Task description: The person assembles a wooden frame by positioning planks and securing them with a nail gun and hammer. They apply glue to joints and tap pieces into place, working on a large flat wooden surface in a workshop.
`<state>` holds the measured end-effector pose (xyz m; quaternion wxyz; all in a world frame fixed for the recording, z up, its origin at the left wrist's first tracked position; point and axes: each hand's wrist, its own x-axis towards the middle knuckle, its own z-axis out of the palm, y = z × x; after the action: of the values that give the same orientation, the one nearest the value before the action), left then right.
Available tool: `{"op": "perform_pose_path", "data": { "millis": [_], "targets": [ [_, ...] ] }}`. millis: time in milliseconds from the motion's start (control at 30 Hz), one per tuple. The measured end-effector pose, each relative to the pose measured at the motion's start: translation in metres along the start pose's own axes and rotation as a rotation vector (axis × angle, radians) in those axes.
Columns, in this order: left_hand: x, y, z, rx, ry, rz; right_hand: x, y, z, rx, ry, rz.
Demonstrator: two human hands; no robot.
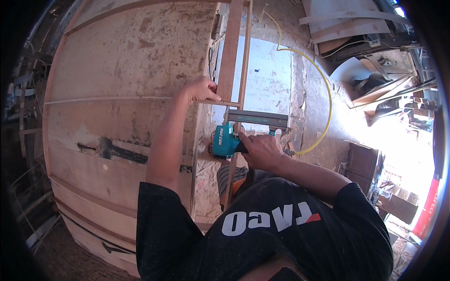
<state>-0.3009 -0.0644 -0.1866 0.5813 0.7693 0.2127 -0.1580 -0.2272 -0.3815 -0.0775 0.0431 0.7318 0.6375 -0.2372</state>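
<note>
My right hand (263, 151) is wrapped round the handle of a teal and black air nailer (226, 141). The nailer's long grey magazine (260, 118) points to the right, and its nose meets the wooden frame near a joint. My left hand (204, 90) is closed on a short wooden crosspiece (225, 103), fingers curled over it just left of that joint. From there a wide plank (229, 56) and a narrow wooden strip (245, 61) run away from me, side by side. Part of the frame is hidden behind the nailer and my right hand.
On the left lies a large wooden panel (126, 61) with raised edge strips. A yellow air hose (329, 93) curves from the nailer across the floor. A pale board (269, 70) lies beyond the frame. Sheet offcuts (347, 23) and a brown cabinet (362, 161) stand at the right.
</note>
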Motion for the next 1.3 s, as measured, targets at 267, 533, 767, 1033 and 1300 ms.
{"op": "perform_pose_path", "data": {
  "millis": [267, 533, 767, 1033, 1300],
  "targets": [
    [-0.002, 0.006, -0.002, 0.022, -0.001, -0.028, 0.0, 0.005, 0.012, 0.035, 0.037, -0.027],
    [0.001, -0.005, -0.001, -0.056, -0.029, -0.016, 0.0, 0.006, 0.013, 0.017, 0.033, -0.111],
    [-0.001, 0.0, -0.007, -0.004, -0.078, 0.016, 0.006, 0.001, 0.012, 0.031, 0.042, -0.123],
    [0.002, -0.009, -0.006, -0.064, -0.031, -0.002, 0.012, 0.0, 0.012, 0.034, 0.203, -0.182],
    [-0.025, 0.032, 0.0, -0.093, 0.217, -0.074, 0.017, -0.001, 0.022, 0.046, 0.208, -0.175]
  ]
}}
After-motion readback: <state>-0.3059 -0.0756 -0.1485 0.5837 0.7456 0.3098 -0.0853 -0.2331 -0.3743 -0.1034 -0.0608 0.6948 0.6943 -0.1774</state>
